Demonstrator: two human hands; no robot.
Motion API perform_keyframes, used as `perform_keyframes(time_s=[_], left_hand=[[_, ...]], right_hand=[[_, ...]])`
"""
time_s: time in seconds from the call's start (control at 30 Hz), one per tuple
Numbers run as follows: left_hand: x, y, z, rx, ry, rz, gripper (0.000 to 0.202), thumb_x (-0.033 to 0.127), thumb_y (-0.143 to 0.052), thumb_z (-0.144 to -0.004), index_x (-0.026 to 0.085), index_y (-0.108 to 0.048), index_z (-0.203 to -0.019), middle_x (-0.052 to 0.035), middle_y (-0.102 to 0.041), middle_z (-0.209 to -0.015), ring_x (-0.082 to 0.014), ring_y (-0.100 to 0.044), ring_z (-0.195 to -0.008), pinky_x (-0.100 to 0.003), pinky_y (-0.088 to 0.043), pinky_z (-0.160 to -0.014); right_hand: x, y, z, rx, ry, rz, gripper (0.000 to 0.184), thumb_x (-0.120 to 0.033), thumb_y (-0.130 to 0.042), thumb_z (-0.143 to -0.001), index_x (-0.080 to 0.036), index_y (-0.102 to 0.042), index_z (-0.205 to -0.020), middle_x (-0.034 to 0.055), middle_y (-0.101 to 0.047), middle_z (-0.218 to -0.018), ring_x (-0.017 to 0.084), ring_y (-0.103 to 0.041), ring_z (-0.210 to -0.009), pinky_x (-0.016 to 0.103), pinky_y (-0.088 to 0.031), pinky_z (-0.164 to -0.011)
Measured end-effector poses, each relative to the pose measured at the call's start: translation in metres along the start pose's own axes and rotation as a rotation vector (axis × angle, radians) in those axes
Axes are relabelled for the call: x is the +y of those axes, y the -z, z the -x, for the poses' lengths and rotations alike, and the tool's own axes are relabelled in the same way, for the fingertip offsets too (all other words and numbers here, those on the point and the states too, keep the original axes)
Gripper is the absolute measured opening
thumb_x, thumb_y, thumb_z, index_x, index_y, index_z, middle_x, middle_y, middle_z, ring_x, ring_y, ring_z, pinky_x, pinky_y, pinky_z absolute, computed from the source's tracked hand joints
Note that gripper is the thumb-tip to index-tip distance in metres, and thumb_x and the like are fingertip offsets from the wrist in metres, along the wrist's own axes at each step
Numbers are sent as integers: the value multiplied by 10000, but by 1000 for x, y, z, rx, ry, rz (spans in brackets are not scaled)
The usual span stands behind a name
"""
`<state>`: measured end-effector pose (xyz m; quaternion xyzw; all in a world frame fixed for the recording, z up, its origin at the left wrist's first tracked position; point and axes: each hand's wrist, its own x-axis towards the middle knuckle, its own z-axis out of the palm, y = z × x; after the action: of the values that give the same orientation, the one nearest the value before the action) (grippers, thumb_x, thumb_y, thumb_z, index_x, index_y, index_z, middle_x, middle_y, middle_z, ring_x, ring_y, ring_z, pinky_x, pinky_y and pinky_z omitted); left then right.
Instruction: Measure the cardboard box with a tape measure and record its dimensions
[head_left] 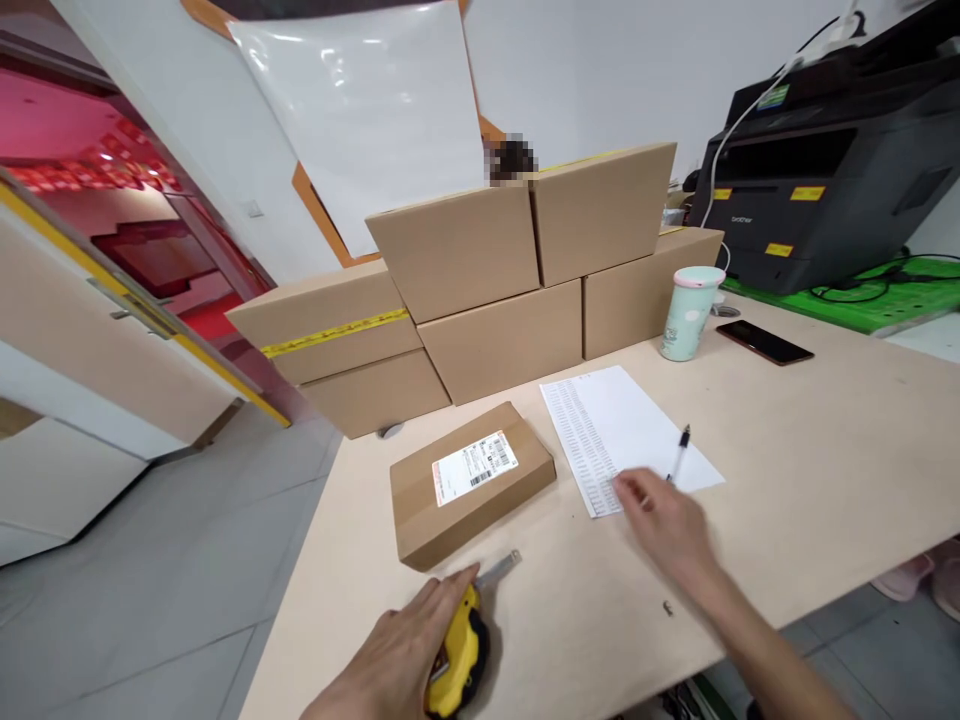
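My left hand [401, 640] grips a yellow and black tape measure [463, 655] near the front of the table, with a short metal end of its blade [498, 568] sticking out. Just beyond it lies a small flat cardboard box [465, 525] with a white shipping label [474, 467] on top. Over the near edge of a printed sheet [622, 420] hovers my right hand [664, 520], its fingers curled together; whether anything is between them is hidden. A pen [681, 450] rests on the sheet right beside that hand.
Stacked cardboard boxes [502, 335] form a wall at the table's back, and part of a person's head [511, 160] shows above. A mint green cup [690, 315] and a phone [765, 342] stand and lie at right, before a black printer [817, 190].
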<state>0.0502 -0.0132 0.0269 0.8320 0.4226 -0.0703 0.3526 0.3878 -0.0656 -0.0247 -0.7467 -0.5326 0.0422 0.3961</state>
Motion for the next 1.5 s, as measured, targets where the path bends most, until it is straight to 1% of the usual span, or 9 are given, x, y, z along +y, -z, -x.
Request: perform_keyframes(time_s=[0.17, 0.4, 0.6, 0.7, 0.83, 1.0, 1.1, 1.23, 1.5], left_hand=[[-16, 7, -10, 54, 13, -72, 1068, 101, -587, -456, 248, -279, -1468, -154, -323, -1504, -484, -280, -1334, -650, -314, -984], [-13, 5, -6, 120, -49, -65, 1017, 128, -648, -546, 262, -249, -1471, -99, -272, -1536, -425, -206, -1385, -613, -193, -1097], [76, -27, -26, 14, -388, 125, 802, 299, -633, -809, 292, -187, -1475, -32, -175, -1561, -342, -128, -1431, -557, -116, -1154], [126, -54, -58, 52, -613, 210, 734, 303, -588, -859, 159, -211, -1473, -109, -177, -1549, -316, -113, -1434, -513, -119, -1167], [158, -78, -99, 151, -652, -31, 794, 442, -532, -876, -30, -224, -1435, -240, -144, -1525, -322, -20, -1429, -511, -74, -1177], [156, -89, -126, 136, -516, -418, 929, 628, -434, -850, -87, -240, -1411, -325, -168, -1487, -384, -63, -1402, -507, -134, -1168], [153, -96, -130, 195, -531, -485, 930, 669, -338, -860, -71, -246, -1416, -327, -187, -1484, -394, -81, -1398, -530, -168, -1156], [149, -106, -131, 265, -533, -476, 955, 704, -280, -849, -59, -245, -1422, -332, -200, -1482, -413, -86, -1393, -550, -206, -1140], [144, -106, -136, 261, -551, -374, 939, 699, -327, -836, -25, -259, -1430, -285, -196, -1508, -402, -115, -1408, -541, -184, -1152]], right_hand=[[54, 29, -48, -112, -196, 599, 395, -510, -384, -910, -164, -535, -1028, 125, -676, -713, 319, -656, -673, 370, -432, -536], [69, 33, -59, -269, -177, 345, 292, -222, -395, -848, -182, -613, -1038, 102, -716, -818, 296, -668, -760, 411, -469, -660], [48, 46, -54, -21, -165, -632, 302, -386, -487, -859, -210, -616, -1067, 88, -714, -1038, 242, -669, -953, 389, -524, -818], [35, 42, -48, 67, -117, -706, 304, -401, -654, -778, -233, -570, -1016, 72, -716, -1002, 235, -656, -975, 371, -514, -832], [28, 31, -38, 147, -159, -536, 294, -496, -649, -777, -233, -519, -758, -8, -624, -639, 167, -610, -631, 301, -495, -659], [28, 18, -31, -40, -227, -840, 488, -641, -328, -894, -233, -582, -980, 24, -649, -682, 196, -638, -706, 357, -504, -751], [28, 11, -32, -192, -340, -973, 520, -643, -463, -844, -221, -606, -1112, 90, -701, -985, 230, -646, -938, 383, -487, -856], [30, 1, -34, -99, -352, -845, 350, -513, -756, -658, -202, -623, -747, 18, -646, -729, 170, -593, -715, 302, -475, -691], [35, -11, -28, -26, -372, -658, 379, -470, -738, -652, -208, -472, -590, -44, -471, -533, 107, -415, -517, 247, -347, -497]])
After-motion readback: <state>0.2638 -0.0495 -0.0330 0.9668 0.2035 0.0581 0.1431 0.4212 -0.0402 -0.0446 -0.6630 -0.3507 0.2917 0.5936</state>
